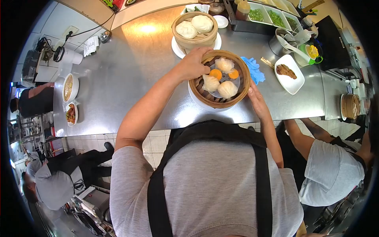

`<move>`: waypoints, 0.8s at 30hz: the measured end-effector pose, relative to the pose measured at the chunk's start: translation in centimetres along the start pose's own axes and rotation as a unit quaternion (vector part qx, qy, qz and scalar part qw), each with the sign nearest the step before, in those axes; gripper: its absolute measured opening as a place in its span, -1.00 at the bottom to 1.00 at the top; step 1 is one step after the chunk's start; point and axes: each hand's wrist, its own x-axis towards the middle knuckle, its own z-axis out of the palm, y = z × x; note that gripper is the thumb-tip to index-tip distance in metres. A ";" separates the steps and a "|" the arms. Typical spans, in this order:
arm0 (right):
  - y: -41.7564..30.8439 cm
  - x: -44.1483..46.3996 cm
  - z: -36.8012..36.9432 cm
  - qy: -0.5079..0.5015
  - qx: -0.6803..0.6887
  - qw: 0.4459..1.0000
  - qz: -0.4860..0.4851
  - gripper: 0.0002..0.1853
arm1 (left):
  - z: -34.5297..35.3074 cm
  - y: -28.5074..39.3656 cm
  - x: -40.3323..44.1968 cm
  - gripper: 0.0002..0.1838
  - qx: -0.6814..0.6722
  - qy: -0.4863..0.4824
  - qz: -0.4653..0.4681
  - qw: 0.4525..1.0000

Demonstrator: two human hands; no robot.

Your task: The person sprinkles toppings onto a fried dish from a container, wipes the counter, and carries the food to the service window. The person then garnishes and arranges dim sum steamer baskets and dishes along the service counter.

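A round bamboo steamer point(246, 69) sits over a white plate point(196, 99) near the counter's front edge. Inside it are three pale pleated dumplings point(227, 90) and two orange carrot slices point(216, 74) on a perforated liner. My left hand point(194, 64) grips the steamer's upper left rim, a fingertip reaching inside. Against its right side, my right hand point(257, 100) holds the wall; some of those fingers are hidden. Just behind stands another bamboo steamer point(194, 42) with two white buns point(202, 24), also on a white plate point(176, 48).
Blue gloves point(254, 70) lie right of the steamer, beside a white dish point(293, 85) with brown food. Garnish trays point(272, 15) and a metal container point(279, 43) stand at back right. Two bowls point(75, 91) sit far left. A co-worker point(333, 170) stands close on my right.
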 end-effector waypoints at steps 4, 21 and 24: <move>-0.7 -0.1 0.0 -0.007 0.007 1.000 0.011 -0.32 | -0.2 -0.2 0.0 -0.25 -0.021 -0.025 -0.006 0.999; -0.2 -0.4 -0.2 -0.030 0.186 0.967 0.170 -0.18 | 0.0 -4.6 -7.6 -0.37 -0.255 0.051 -0.278 0.925; 0.1 0.2 0.1 -0.042 0.160 0.971 0.173 -0.17 | 2.3 -4.4 -8.4 -0.45 -0.329 0.019 -0.290 0.899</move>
